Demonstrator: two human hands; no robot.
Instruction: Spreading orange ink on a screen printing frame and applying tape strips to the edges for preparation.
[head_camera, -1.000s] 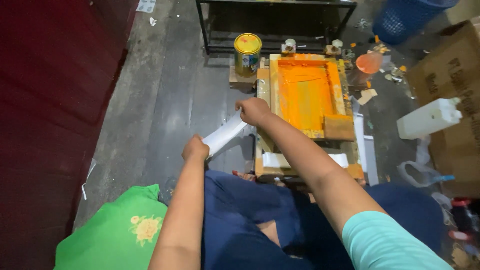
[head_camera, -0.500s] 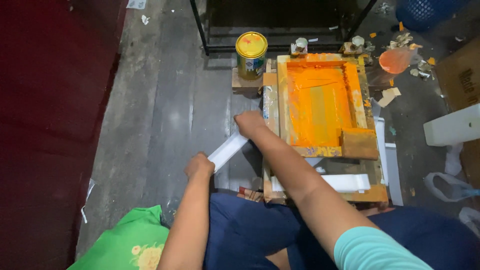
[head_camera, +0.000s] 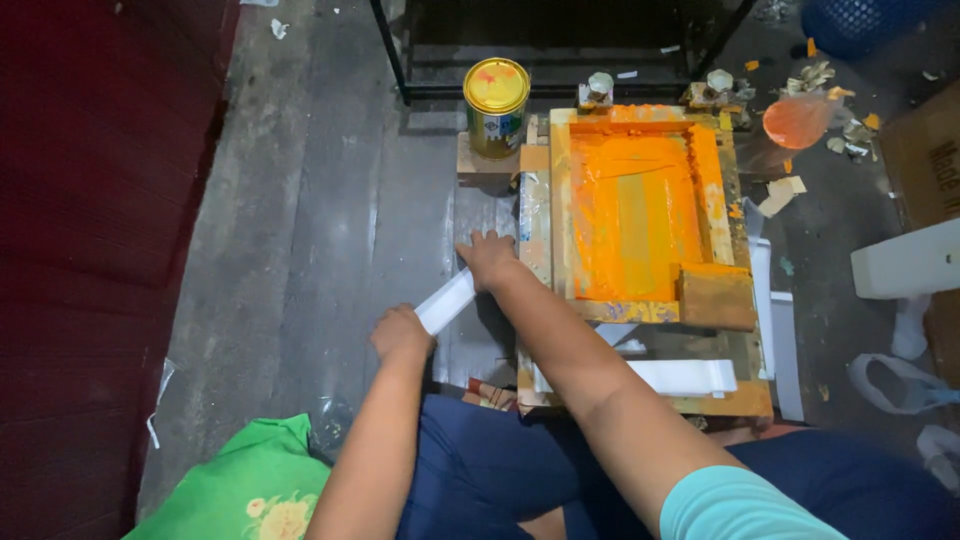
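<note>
Both hands, left hand (head_camera: 400, 333) and right hand (head_camera: 488, 259), pinch the ends of a white strip (head_camera: 446, 300) just left of the orange-inked screen frame (head_camera: 640, 215), so a careless brush against wet ink could smudge it.

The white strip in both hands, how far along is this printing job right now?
Done: the wooden screen frame is already coated in orange ink, with a squeegee block resting at its near corner. In hand: the left hand and right hand hold a white strip beside the frame, over the floor. Left: another white strip lies on the board under the frame's near edge.
</note>
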